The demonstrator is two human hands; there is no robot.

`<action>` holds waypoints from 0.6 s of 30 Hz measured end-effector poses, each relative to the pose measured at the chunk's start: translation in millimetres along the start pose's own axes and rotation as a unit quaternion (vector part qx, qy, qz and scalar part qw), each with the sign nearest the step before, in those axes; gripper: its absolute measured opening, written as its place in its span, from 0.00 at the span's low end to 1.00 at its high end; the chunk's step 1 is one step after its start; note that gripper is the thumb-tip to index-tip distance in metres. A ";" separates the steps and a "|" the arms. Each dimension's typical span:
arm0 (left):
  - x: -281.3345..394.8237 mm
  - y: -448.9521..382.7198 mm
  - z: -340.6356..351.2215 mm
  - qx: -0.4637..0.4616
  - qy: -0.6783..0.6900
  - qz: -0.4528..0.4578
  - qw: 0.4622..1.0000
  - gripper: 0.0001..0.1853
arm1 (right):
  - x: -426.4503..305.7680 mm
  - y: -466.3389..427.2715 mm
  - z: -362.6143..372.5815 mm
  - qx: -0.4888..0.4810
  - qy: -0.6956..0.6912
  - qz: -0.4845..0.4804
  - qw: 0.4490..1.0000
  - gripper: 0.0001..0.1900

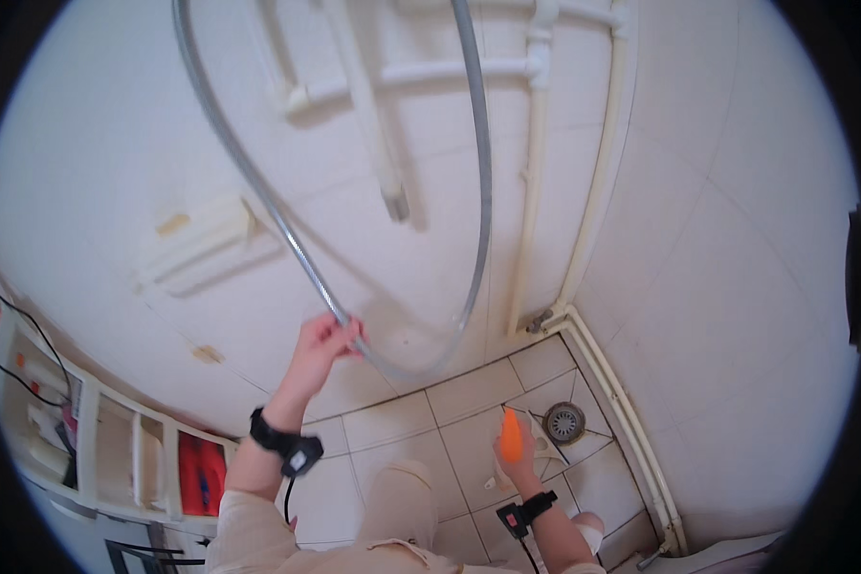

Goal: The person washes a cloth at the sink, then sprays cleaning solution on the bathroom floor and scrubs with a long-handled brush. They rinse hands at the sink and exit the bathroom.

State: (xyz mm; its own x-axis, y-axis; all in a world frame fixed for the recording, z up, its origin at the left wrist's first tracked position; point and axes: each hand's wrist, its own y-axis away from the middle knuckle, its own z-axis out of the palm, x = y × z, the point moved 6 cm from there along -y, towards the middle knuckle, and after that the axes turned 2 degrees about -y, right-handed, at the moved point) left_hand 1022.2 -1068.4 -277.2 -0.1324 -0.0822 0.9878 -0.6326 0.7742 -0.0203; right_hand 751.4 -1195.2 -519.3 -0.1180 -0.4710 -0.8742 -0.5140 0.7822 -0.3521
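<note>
My left hand (330, 339) is closed around a grey flexible shower hose (303, 255), near the bottom of its hanging loop. Both ends of the hose run up beyond the top of the picture. Lower right, over the tiled floor, my right hand (514, 452) holds an orange object (511, 436) with a pointed end; its exact kind cannot be told. Beneath and beside that hand lies a pale, flat piece (543, 446) on the floor, partly hidden. Each wrist wears a black strap with a small cabled device.
Cream pipes (534, 179) run down the tiled wall to a small valve (539, 321) in the corner. A round floor drain (564, 423) lies right of my right hand. A wall-mounted holder (208, 240) and a white shelf unit (90, 430) with red items stand left.
</note>
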 end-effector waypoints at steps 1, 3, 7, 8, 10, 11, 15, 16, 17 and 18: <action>21.9 12.6 0.8 -0.031 0.001 0.005 0.999 0.10 | -10.9 -2.0 -7.9 0.007 -0.023 0.013 1.000 0.15; 47.0 23.1 2.2 -0.068 -0.025 -0.076 0.994 0.11 | -34.9 -8.6 -28.4 0.018 -0.043 0.044 0.998 0.15; 65.7 37.3 -4.4 -0.090 -0.089 -0.217 0.968 0.13 | -86.3 -16.9 -74.2 0.026 -0.112 0.197 0.974 0.16; 67.2 43.1 -8.3 -0.095 -0.121 -0.261 0.953 0.15 | -102.6 -18.4 -85.2 0.020 -0.149 0.221 0.964 0.16; 76.1 54.0 -17.0 -0.104 -0.185 -0.345 0.915 0.19 | -136.8 -29.8 -111.7 0.027 -0.095 0.201 0.975 0.16; 95.4 51.0 -16.9 -0.158 -0.266 -0.288 0.906 0.18 | -156.4 -37.8 -126.9 0.032 -0.042 0.163 0.985 0.16; 216.5 42.8 -29.5 -0.188 -0.286 -0.158 0.926 0.19 | -232.8 -57.1 -173.2 0.027 -0.016 0.119 0.992 0.17; 258.0 33.3 -35.0 -0.143 -0.223 -0.126 0.956 0.20 | -250.7 -63.6 -183.1 0.028 -0.011 0.121 0.992 0.18; 304.6 24.0 -38.6 -0.109 -0.215 -0.050 0.969 0.17 | -269.7 -69.5 -194.9 0.031 0.010 0.117 0.993 0.19; 349.6 16.0 -43.5 -0.067 -0.212 0.011 0.975 0.15 | -285.9 -75.1 -203.3 0.024 -0.027 0.129 0.991 0.19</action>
State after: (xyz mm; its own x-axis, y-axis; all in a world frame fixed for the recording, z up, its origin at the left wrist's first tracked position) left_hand 999.1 -1057.4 74.5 -0.4659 -0.2950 0.8342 -0.5239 0.8518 0.0086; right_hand 651.0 -1202.2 -175.0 -0.1945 -0.2317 -0.9531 -0.4319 0.8927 -0.1289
